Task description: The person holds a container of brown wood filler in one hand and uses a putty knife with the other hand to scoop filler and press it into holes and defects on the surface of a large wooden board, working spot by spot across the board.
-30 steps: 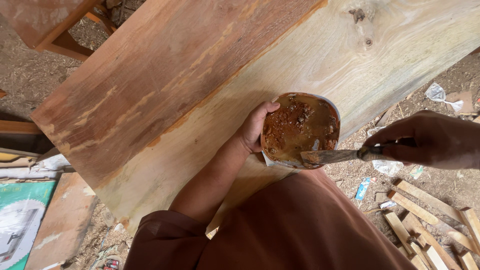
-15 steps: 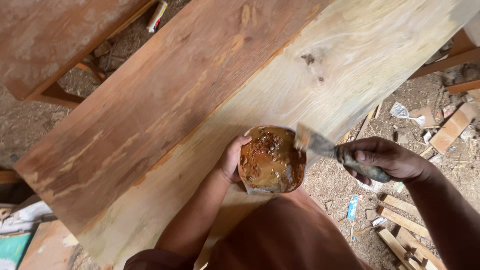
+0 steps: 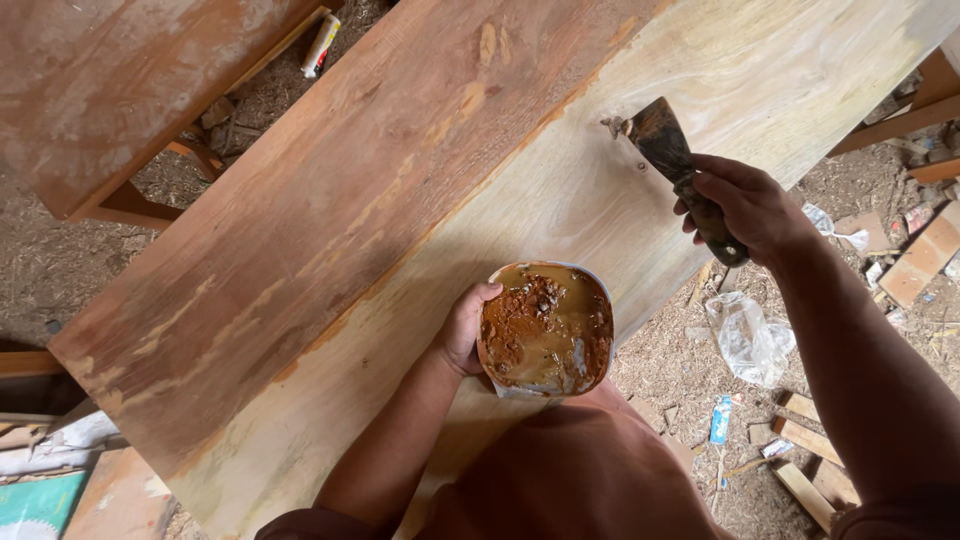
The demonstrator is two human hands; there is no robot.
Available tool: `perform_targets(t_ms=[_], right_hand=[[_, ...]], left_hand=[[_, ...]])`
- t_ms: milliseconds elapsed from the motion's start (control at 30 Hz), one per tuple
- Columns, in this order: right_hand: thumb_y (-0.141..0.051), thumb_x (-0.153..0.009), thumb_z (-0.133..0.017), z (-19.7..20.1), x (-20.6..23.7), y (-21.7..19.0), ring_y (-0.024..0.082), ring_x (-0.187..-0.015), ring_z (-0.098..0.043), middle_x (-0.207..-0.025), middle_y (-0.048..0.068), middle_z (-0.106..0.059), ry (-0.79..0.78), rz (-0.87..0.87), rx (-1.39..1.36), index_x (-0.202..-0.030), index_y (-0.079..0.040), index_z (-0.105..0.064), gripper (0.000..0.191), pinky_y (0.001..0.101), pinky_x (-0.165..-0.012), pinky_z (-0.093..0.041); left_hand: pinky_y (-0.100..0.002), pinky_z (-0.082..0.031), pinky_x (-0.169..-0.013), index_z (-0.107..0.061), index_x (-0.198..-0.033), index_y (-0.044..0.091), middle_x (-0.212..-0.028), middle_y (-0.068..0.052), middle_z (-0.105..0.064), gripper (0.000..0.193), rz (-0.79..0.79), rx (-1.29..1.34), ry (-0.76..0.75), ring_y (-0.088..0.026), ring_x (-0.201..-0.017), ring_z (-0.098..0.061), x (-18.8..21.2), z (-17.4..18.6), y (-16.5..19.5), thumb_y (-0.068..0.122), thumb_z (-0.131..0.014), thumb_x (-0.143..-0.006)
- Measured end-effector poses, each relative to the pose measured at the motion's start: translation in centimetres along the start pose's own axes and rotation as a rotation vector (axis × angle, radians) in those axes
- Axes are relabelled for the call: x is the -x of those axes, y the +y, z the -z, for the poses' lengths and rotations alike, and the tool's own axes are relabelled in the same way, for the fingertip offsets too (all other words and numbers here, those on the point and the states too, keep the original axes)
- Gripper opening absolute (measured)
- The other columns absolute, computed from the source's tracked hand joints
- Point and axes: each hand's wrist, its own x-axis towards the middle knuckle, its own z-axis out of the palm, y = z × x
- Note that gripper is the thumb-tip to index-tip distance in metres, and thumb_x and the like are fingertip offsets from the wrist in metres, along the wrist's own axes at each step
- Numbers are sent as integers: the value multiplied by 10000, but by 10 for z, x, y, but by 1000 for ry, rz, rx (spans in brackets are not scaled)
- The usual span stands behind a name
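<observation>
A broad wooden plank [image 3: 420,200], reddish along one side and pale along the other, bears a putty knife's blade [image 3: 655,135] pressed on a knot.

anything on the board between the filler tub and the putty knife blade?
Nothing. In the head view, only bare pale plank lies between the tub of brown filler in the left hand and the putty knife in the right hand.

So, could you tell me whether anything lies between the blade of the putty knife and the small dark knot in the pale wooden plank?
Nothing visible does. The right hand holds the dark-handled metal putty knife with its blade tip right at the small dark knot on the pale wooden plank. The left hand holds the round tub of brown filler paste lower down.
</observation>
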Motion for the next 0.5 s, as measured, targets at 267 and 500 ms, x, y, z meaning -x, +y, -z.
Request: perform_targets(t_ms=[267, 500], right_hand=[[-192, -1071, -484, 0, -9, -1, 218, -739, -663, -926, 141, -686, 45, -120, 96, -1476, -67, -563, 431, 388, -628, -569], [-200, -1081, -457, 4, -14, 3, 205, -740, -651, -920, 133, -683, 47, -132, 100, -1477, -73, -576, 433, 381, -628, -553]], left_hand=[[-497, -529, -1017, -562, -1380, -32, -1283, -203, -675, 582, 5, 33, -38, -330, -1139, -662, 1, 6, -5, 386, -466, -987], [-489, -531, -1021, -576, -1375, -31, -1283, -201, -678, 570, 1, 36, -38, -322, -1139, -667, 1, 10, -6, 377, -465, -992]])
